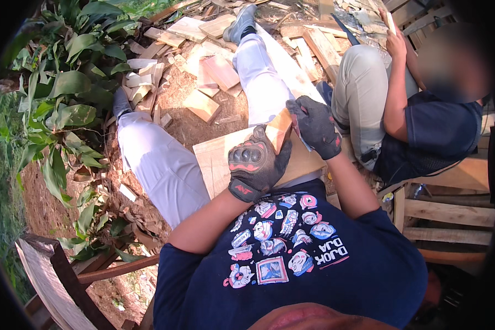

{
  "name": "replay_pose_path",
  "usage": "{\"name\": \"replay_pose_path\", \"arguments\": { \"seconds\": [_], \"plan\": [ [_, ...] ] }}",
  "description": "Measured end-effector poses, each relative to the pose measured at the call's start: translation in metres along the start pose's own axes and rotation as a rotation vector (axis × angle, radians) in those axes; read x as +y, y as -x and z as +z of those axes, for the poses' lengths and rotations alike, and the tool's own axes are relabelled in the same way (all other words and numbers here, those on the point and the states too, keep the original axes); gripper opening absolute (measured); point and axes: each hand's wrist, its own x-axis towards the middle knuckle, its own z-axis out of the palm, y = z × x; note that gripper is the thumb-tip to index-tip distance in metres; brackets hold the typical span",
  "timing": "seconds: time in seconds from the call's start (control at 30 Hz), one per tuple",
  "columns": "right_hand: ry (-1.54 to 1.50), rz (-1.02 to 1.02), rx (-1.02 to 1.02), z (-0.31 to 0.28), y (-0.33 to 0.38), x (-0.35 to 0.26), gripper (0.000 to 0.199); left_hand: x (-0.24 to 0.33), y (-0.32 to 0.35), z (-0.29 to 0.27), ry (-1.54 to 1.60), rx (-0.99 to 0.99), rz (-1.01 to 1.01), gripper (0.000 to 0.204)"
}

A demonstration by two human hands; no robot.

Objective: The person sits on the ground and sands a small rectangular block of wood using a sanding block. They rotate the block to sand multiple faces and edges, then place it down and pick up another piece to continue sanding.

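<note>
Your two gloved hands meet over your lap, and the wooden block [279,130] sits between them, above the flat wooden board [214,159] that lies across your thighs. Your left hand [257,161] is on the block's near left side, back of the glove up, its grip closed around the lower part with the thumb turned toward your right. Your right hand [318,127] is at the block's other side, a little farther from your body, its fingers curled and pinching a thin piece [297,127] that lies along the block's right face; its kind is too small to tell. From the left grip the block points away from you and slightly to your right; its long axis seems to slant that way, though the view foreshortens it. Both hands are about equally near, so the relation that matters is the block's right face, turned to the right hand while the left bears its lower end. Beyond your knees, offcuts [203,105] lie scattered over the ground, and at your right a seated co-worker [363,82] holds a pale strip of wood [391,23], well apart from your block.
</note>
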Motion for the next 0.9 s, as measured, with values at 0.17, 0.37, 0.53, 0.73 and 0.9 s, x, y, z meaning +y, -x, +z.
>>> {"name": "replay_pose_path", "arguments": {
  "seconds": [0.17, 0.37, 0.53, 0.73, 0.9],
  "plan": [
    [0.221, 0.02, 0.111, 0.029, -0.006, 0.037, 0.033, 0.008, 0.001, 0.001, 0.012, 0.055, -0.048, 0.06],
    [0.27, -0.086, 0.06, 0.006, -0.006, 0.005, 0.034, 0.009, 0.003, 0.0, -0.105, 0.088, 0.019, 0.061],
    [0.266, 0.018, 0.094, 0.031, -0.008, 0.049, 0.034, 0.012, 0.0, 0.0, -0.06, 0.041, -0.058, 0.059],
    [0.166, -0.082, 0.09, 0.012, -0.008, -0.004, 0.033, 0.003, -0.002, -0.001, 0.085, 0.012, -0.095, 0.058],
    [0.226, -0.078, 0.112, 0.009, -0.012, -0.005, 0.031, 0.003, -0.001, -0.001, 0.06, 0.009, -0.069, 0.058]
  ]
}}
